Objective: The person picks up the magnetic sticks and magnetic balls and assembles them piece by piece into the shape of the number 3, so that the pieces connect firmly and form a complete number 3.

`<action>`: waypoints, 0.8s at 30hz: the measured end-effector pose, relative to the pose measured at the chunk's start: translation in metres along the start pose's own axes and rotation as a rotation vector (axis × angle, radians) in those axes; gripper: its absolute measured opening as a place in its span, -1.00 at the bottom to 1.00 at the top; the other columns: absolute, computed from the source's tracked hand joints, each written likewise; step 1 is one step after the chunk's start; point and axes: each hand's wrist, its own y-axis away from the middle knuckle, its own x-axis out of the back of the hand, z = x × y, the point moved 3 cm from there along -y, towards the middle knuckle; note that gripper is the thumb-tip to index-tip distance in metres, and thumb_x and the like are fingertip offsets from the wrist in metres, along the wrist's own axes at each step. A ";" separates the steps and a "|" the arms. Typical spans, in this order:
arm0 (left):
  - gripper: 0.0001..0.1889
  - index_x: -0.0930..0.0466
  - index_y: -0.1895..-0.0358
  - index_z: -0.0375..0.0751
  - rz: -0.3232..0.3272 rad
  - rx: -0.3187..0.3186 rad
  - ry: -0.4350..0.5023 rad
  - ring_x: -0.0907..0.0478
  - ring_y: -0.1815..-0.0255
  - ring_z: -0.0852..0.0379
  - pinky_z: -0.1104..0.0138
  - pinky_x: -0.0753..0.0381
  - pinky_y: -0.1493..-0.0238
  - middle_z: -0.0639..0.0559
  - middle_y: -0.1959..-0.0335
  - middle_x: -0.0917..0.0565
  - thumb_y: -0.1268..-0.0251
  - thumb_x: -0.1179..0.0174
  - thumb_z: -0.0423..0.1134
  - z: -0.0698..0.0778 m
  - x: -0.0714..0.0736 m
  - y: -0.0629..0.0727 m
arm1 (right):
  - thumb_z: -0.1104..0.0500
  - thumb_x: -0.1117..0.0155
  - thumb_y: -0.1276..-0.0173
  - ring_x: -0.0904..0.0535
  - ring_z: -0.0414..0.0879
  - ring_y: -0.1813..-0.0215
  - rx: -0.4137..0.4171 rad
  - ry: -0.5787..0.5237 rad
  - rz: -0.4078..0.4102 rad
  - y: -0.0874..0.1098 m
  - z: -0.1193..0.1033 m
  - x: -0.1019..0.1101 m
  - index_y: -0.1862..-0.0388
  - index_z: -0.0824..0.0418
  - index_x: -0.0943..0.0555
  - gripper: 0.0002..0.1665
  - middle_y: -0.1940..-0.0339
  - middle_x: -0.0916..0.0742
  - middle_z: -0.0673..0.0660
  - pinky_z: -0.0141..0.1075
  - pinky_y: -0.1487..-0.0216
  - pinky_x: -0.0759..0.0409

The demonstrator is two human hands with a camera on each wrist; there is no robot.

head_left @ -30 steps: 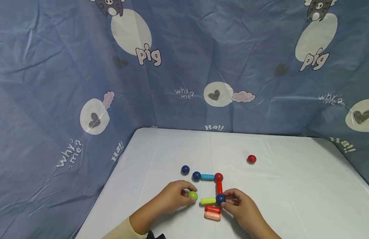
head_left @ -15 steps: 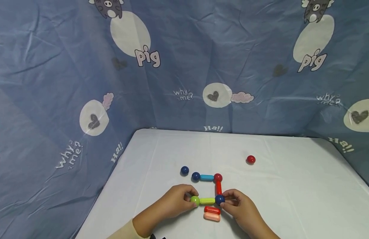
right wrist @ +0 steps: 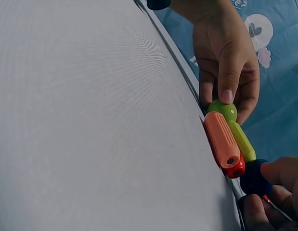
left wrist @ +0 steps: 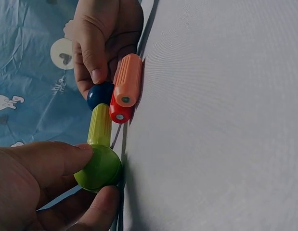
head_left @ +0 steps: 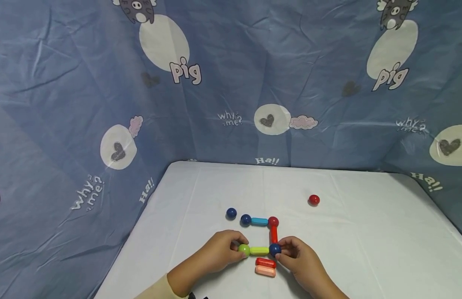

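Observation:
My left hand [head_left: 225,251] pinches a green ball [left wrist: 98,169], which touches one end of a yellow-green stick [head_left: 259,251]. At the stick's other end sits a dark blue ball [head_left: 275,249], pinched by my right hand [head_left: 299,259]. From that ball a red stick [head_left: 273,235] runs back to a red ball [head_left: 273,222]. A light blue stick [head_left: 259,221] joins the red ball to another dark blue ball [head_left: 245,220], giving a three-sided shape open on the left. In the right wrist view, the yellow-green stick lies partly behind loose sticks.
Just in front of the shape, a loose red stick [head_left: 265,262] and an orange stick [head_left: 265,271] lie side by side. A separate blue ball [head_left: 231,213] rests at the back left, and a red ball [head_left: 314,200] farther right. Patterned blue cloth [head_left: 231,83] hangs behind the white table [head_left: 365,232].
My left hand has brought the green ball slightly right and toward me, against the free end of the yellow-green stick. The right hand has stayed on its blue ball.

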 end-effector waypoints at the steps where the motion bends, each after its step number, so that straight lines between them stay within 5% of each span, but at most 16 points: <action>1: -0.75 -0.77 0.10 0.04 0.001 -0.003 -0.002 -0.53 0.31 0.31 0.40 -0.54 0.28 0.28 0.28 -0.65 -0.16 -0.56 -0.22 0.000 0.000 0.000 | 0.19 -0.62 -0.23 -0.66 -0.13 0.12 -0.001 0.009 0.002 0.000 0.000 0.000 -0.02 0.17 -0.66 -0.58 0.19 -0.77 0.00 -0.32 0.23 -0.67; 16: -0.76 -0.79 0.09 -0.01 0.014 -0.048 -0.017 -0.51 0.32 0.35 0.43 -0.55 0.25 0.29 0.27 -0.66 -0.17 -0.55 -0.23 -0.001 -0.003 0.000 | 0.19 -0.61 -0.23 -0.68 -0.17 0.11 0.046 0.105 0.028 0.016 -0.005 0.004 0.02 0.17 -0.66 -0.62 0.17 -0.74 -0.02 -0.16 -0.01 -0.73; 24: -0.77 -0.79 0.09 0.00 0.018 -0.044 -0.031 -0.52 0.32 0.36 0.44 -0.56 0.24 0.30 0.27 -0.65 -0.19 -0.55 -0.21 -0.001 -0.003 -0.001 | 0.05 -0.63 -0.23 -0.70 -0.16 0.07 0.161 0.221 -0.161 0.029 -0.007 -0.006 0.06 0.07 -0.70 -0.64 0.15 -0.74 -0.07 -0.14 -0.01 -0.75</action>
